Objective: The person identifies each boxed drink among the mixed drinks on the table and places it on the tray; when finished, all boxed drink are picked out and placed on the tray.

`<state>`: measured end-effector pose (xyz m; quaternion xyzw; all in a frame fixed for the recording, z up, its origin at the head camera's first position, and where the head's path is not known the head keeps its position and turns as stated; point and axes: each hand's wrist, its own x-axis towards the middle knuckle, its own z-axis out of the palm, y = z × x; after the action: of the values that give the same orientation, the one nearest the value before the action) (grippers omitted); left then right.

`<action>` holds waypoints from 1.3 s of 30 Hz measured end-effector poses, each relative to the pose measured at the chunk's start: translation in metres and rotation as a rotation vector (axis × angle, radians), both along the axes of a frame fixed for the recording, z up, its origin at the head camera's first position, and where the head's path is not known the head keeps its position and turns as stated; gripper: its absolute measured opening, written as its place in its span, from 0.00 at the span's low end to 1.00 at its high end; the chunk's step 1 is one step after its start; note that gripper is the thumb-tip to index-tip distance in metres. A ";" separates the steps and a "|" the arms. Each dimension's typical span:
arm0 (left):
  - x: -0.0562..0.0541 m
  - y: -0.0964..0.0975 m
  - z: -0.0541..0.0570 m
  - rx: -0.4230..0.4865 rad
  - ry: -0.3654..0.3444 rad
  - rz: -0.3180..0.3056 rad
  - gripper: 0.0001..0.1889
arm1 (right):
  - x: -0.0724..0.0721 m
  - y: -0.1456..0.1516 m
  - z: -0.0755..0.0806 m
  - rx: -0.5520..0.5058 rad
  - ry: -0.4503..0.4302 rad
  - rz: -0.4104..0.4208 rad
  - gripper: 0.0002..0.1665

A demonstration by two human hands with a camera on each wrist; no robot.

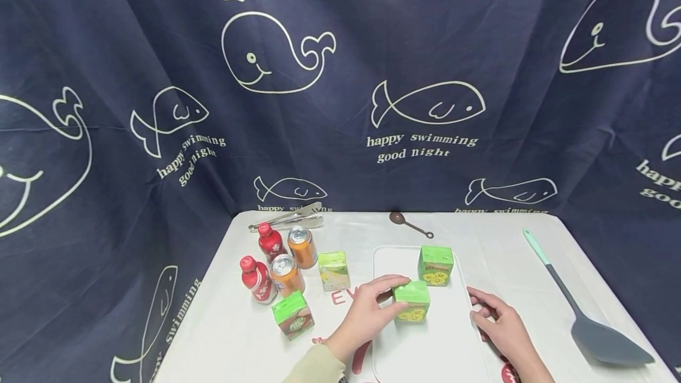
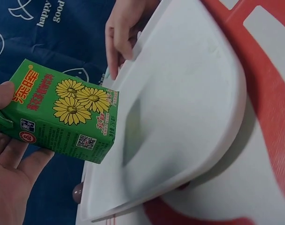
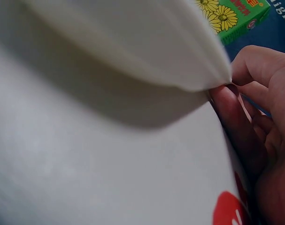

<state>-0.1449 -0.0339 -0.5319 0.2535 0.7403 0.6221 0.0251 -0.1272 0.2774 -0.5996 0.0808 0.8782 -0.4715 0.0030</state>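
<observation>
In the head view my left hand [image 1: 367,310] holds a green drink carton [image 1: 412,300] over the white tray [image 1: 425,350]. The left wrist view shows yellow daisy-like flowers on that carton [image 2: 69,108], with my thumb at one end and fingers curled beneath. A matching green carton [image 1: 435,266] stands on the tray's far right part. At the tray's right edge, my right hand [image 1: 499,319] pinches the rim. In the right wrist view the thumb and fingers meet at the tray edge [image 3: 198,70], which is tilted up off the table.
Left of the tray stand two red bottles [image 1: 258,279], two orange cans [image 1: 302,247], a yellow-green carton [image 1: 334,270] and a brown-green carton [image 1: 294,315]. Metal tongs [image 1: 289,217] and a brown spoon [image 1: 409,223] lie at the back. A grey spatula [image 1: 601,336] lies far right.
</observation>
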 end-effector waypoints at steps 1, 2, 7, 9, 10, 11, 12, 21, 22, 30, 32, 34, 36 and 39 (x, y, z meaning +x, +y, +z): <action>0.000 0.003 -0.001 0.001 -0.001 -0.003 0.21 | 0.000 0.000 0.000 -0.007 -0.001 -0.004 0.35; 0.000 0.005 -0.003 0.002 -0.001 -0.006 0.21 | 0.000 0.000 -0.001 -0.012 -0.003 -0.008 0.35; 0.001 0.019 -0.009 -0.003 -0.006 -0.023 0.21 | -0.001 0.000 -0.001 0.023 -0.009 -0.009 0.36; 0.002 0.024 -0.011 -0.010 0.004 -0.027 0.21 | -0.002 0.001 -0.001 0.044 -0.009 -0.003 0.36; 0.002 0.026 -0.012 -0.012 0.010 -0.029 0.21 | -0.002 0.001 0.000 0.052 -0.009 0.001 0.36; 0.002 0.028 -0.013 -0.016 0.018 -0.028 0.21 | -0.002 0.001 0.000 0.053 -0.011 0.006 0.36; 0.003 0.031 -0.015 -0.018 0.027 -0.030 0.21 | -0.002 0.001 0.000 0.059 -0.011 0.010 0.36; 0.003 0.046 -0.019 -0.011 0.039 -0.054 0.21 | -0.001 0.000 0.000 0.024 0.008 0.000 0.35; 0.004 0.048 -0.019 -0.008 0.035 -0.058 0.21 | 0.000 0.000 0.000 0.013 0.010 -0.003 0.35; 0.006 0.056 -0.019 -0.039 0.052 -0.054 0.20 | 0.001 -0.002 -0.001 -0.005 0.004 0.000 0.36; 0.006 0.058 -0.019 -0.042 0.058 -0.056 0.20 | 0.001 -0.002 -0.001 -0.004 0.004 -0.001 0.36; 0.006 0.060 -0.019 -0.048 0.066 -0.058 0.20 | 0.001 -0.002 -0.001 -0.003 0.007 -0.005 0.36; 0.006 0.061 -0.019 -0.059 0.077 -0.060 0.20 | 0.001 -0.002 -0.002 -0.002 0.009 -0.003 0.36; 0.006 0.061 -0.020 -0.070 0.082 -0.063 0.20 | 0.000 -0.002 -0.004 -0.009 -0.003 0.001 0.36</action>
<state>-0.1390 0.0273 -0.5516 0.3007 0.7539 0.5837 0.0232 -0.1273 0.2756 -0.6031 0.0813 0.8761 -0.4752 0.0051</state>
